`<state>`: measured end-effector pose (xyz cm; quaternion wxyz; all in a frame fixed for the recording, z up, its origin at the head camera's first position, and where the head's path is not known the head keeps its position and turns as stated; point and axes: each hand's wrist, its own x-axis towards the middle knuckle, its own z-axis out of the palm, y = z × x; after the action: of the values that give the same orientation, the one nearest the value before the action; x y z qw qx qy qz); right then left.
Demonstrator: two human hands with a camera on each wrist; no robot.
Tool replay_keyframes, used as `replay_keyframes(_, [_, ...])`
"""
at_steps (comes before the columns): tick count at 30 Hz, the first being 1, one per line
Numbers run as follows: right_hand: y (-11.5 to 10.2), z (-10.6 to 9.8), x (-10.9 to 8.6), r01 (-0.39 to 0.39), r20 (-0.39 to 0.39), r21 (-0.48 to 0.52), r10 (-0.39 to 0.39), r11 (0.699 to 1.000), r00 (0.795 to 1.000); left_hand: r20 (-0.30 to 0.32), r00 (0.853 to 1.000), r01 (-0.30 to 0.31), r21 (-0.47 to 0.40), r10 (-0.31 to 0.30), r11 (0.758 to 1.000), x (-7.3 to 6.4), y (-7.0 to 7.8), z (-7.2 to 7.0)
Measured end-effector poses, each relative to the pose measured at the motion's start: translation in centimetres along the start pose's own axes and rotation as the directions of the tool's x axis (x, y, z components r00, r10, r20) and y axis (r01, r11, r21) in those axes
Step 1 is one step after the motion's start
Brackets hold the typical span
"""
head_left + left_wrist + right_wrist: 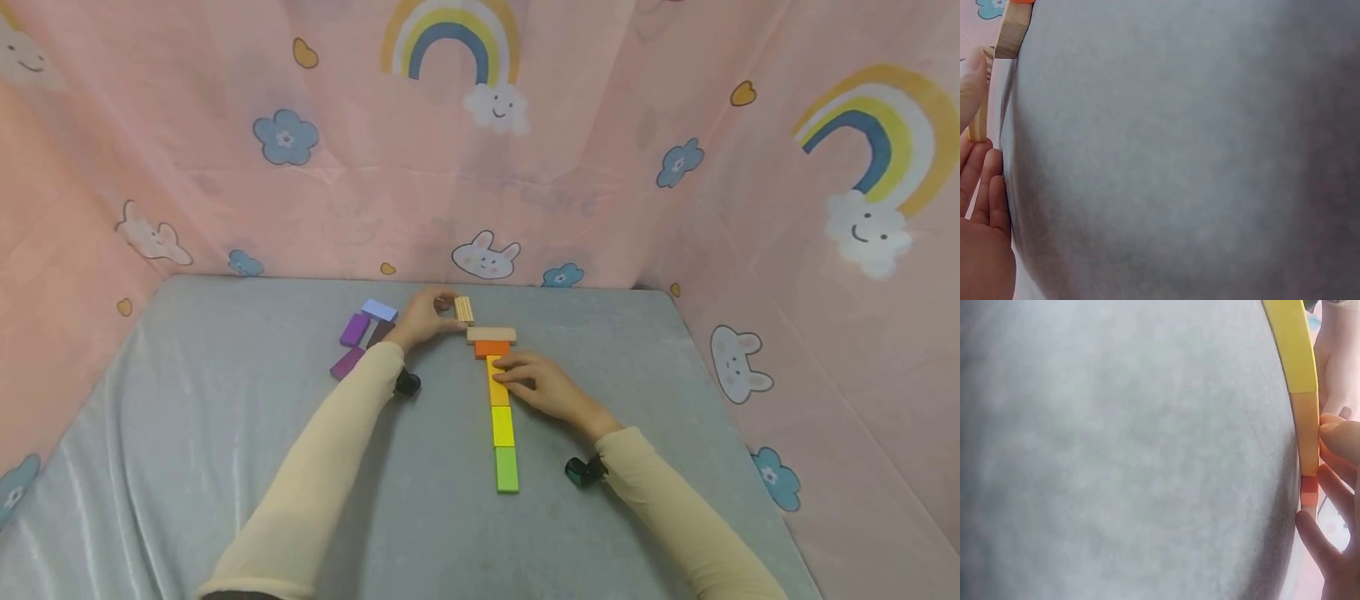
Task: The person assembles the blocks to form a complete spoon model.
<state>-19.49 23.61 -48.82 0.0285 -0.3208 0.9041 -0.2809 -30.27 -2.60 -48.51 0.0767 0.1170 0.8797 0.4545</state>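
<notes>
My left hand (422, 320) pinches a grooved light-wood block (464, 310) between thumb and fingers, at the far end of a row of blocks. In the left wrist view part of that block (980, 119) shows between thumb and fingertips. Just nearer lies a plain wood block (491, 335), set crosswise against a red-orange block (492, 351). My right hand (553, 390), fingers loosely extended, touches the yellow-orange block (498, 394) below it. A yellow block (503, 427) and a green block (507, 471) continue the row towards me.
Left of my left hand lies a cluster of blocks: a light blue one (379, 310), purple ones (354, 330) and a dark one (380, 334), partly behind the wrist. A grey cloth (225, 400) covers the table; a pink patterned curtain (360, 208) hangs behind it.
</notes>
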Motion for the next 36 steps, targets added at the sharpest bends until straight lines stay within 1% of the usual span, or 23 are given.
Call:
replay_keyframes(6, [-0.06, -0.09, 0.01, -0.008, 0.008, -0.003, 0.008, 1.000, 1.000, 0.007, 1.000, 0.012, -0.003, -0.012, 1.000, -0.02, 0.24, -0.01])
replay_keyframes(12, [-0.14, -0.13, 0.03, 0.003, 0.007, -0.003, -0.003, 1.000, 1.000, 0.016, 1.000, 0.016, 0.020, -0.016, 1.000, -0.06, 0.26, 0.03])
replay_keyframes(16, [-0.13, -0.18, 0.02, 0.009, 0.000, -0.002, -0.009, 1.000, 1.000, 0.026, 1.000, 0.007, 0.046, -0.008, 0.999, 0.19, 0.06, 0.04])
replay_keyframes(24, [-0.12, -0.15, 0.05, -0.006, 0.011, 0.001, 0.006, 1.000, 1.000, 0.034, 0.999, 0.009, 0.054, -0.011, 0.999, 0.53, -0.34, 0.13])
replay_keyframes(30, [-0.21, -0.21, -0.02, -0.008, 0.009, -0.010, 0.008, 1.000, 1.000, 0.029, 1.000, 0.005, 0.074, -0.007, 0.997, 0.47, -0.30, 0.24])
replay_keyframes(36, [-0.25, -0.20, -0.02, -0.004, 0.005, -0.008, 0.004, 1.000, 1.000, 0.034, 0.999, -0.012, 0.077, 0.010, 0.997, 0.34, -0.14, 0.18])
